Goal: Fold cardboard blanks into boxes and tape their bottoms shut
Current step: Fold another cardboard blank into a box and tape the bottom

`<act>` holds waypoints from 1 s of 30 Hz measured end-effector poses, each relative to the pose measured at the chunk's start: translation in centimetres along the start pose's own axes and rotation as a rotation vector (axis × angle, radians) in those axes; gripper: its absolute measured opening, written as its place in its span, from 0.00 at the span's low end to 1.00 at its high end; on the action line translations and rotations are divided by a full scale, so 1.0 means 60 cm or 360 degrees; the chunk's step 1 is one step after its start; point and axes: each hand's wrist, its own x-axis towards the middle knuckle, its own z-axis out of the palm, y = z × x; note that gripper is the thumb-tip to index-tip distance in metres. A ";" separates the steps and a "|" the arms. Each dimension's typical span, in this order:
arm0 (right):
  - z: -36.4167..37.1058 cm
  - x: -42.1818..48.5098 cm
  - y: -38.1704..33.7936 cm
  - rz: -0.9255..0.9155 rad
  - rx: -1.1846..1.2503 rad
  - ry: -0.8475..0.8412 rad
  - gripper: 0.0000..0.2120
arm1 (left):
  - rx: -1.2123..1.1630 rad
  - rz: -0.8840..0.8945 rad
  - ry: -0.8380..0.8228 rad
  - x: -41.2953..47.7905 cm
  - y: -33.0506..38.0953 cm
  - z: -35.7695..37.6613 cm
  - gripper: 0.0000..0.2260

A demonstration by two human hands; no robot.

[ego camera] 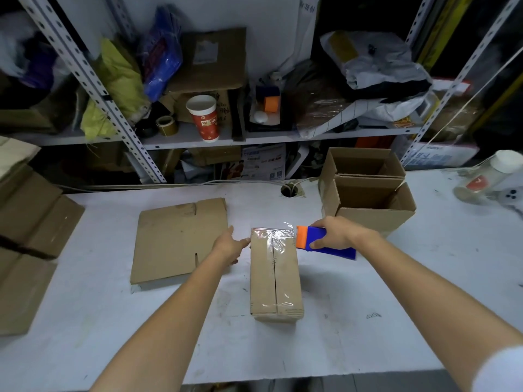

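Right hand (pixel 335 234): grips blue-and-orange tape dispenser (pixel 325 242), just right of the box's far end.
Left hand (pixel 232 244): fingers straight against the box (pixel 274 271), opposite that grip.
Clear tape (pixel 273 250): along the seam.
Flat cardboard blank (pixel 175 241): beyond the left hand.

"W" on red cup (pixel 204 120); rest illeg.

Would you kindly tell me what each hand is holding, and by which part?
The right hand grips the blue tape dispenser by its blue body, behind the orange head. The left hand holds nothing; its fingers touch the side of the box.
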 end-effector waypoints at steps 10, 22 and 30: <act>0.043 0.012 -0.055 0.0071 -0.0506 0.0321 0.19 | -0.0129 0.0330 -0.0186 -0.047 -0.012 0.035 0.16; 0.193 0.009 0.058 0.0318 0.0208 0.0124 0.28 | -0.0087 0.0276 -0.0119 -0.051 -0.006 0.041 0.09; 0.182 -0.033 0.050 0.0317 0.0286 0.0475 0.16 | -0.0179 0.0255 -0.0075 -0.064 -0.006 0.033 0.08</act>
